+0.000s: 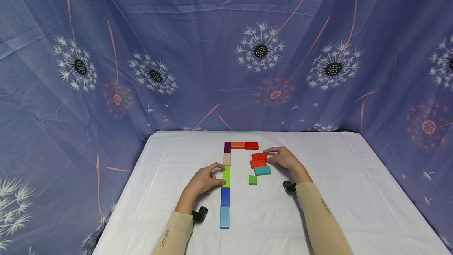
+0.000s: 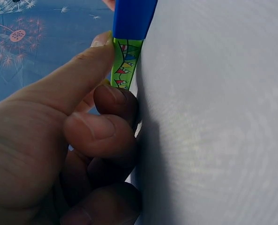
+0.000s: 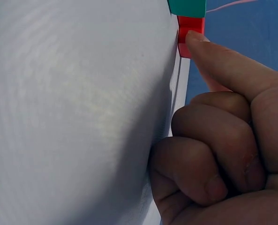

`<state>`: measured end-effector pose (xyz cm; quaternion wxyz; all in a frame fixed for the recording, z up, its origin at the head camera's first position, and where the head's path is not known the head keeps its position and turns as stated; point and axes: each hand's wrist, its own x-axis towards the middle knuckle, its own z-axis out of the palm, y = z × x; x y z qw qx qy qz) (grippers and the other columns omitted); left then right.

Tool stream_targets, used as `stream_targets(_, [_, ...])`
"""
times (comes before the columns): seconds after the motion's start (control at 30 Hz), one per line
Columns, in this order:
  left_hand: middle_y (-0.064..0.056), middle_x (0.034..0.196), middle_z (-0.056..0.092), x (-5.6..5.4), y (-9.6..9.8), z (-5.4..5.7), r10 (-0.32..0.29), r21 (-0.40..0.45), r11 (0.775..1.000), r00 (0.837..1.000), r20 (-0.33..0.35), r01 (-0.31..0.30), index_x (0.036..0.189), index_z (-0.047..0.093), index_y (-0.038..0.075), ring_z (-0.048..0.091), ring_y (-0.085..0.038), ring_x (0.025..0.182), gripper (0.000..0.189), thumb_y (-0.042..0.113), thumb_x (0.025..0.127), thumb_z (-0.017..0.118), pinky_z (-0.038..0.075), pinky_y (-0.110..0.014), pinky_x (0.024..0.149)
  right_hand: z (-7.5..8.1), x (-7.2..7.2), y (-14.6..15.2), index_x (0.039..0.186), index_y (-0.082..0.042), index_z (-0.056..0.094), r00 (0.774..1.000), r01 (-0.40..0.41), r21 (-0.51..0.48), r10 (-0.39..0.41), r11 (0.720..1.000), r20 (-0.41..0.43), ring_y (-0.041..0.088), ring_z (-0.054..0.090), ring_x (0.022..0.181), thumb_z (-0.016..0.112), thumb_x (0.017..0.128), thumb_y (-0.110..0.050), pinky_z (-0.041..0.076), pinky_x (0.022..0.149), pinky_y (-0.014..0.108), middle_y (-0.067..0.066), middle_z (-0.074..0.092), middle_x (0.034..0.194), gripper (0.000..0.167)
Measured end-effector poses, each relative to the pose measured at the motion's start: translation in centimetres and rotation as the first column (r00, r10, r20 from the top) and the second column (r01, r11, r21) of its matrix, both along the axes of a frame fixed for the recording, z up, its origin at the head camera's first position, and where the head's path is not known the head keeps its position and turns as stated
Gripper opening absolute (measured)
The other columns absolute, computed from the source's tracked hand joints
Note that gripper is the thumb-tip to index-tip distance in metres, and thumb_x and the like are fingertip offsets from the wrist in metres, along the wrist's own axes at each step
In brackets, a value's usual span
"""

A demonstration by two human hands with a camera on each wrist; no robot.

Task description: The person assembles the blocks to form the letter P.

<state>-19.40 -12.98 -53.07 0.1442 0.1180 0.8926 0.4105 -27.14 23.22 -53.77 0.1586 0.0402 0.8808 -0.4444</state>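
In the head view, my left hand (image 1: 202, 181) pinches a lime green block (image 1: 226, 176) by its ends, index finger at the far end and thumb at the near one. That block lies in a column, between a plain wood block (image 1: 227, 159) and a dark blue block (image 1: 225, 196). Bunting is printed on its side in the left wrist view. Over to the right, my right hand (image 1: 284, 159) pinches the right end of a red block (image 1: 259, 156) with thumb and index finger; its other fingers are curled in the right wrist view. A second red block (image 1: 258, 164) lies just nearer.
A purple block (image 1: 227, 147) tops the column, with an orange block (image 1: 237, 145) and another red block (image 1: 251, 145) running right from it. A light blue block (image 1: 224, 217) ends the column nearest me. A teal block (image 1: 262, 170) and a small green block (image 1: 253, 180) lie right.
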Motion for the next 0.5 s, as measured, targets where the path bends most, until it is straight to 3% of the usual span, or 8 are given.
stream_targets(0.5, [0.003,0.064,0.058,-0.05,0.00,-0.08,-0.001,0.001,1.000,1.000,-0.001,0.001,0.130,0.067,0.030,0.049,-0.013,0.045,0.045,0.036,0.089,0.086,0.037,-0.029,0.048,0.13,0.35,0.01,0.129,-0.019,0.077,0.999,-0.035,0.026,0.035,0.999,-0.007,0.033,0.047,0.121,0.076,0.094,-0.018,0.047,0.099,0.048,0.018,0.054,0.155,0.035])
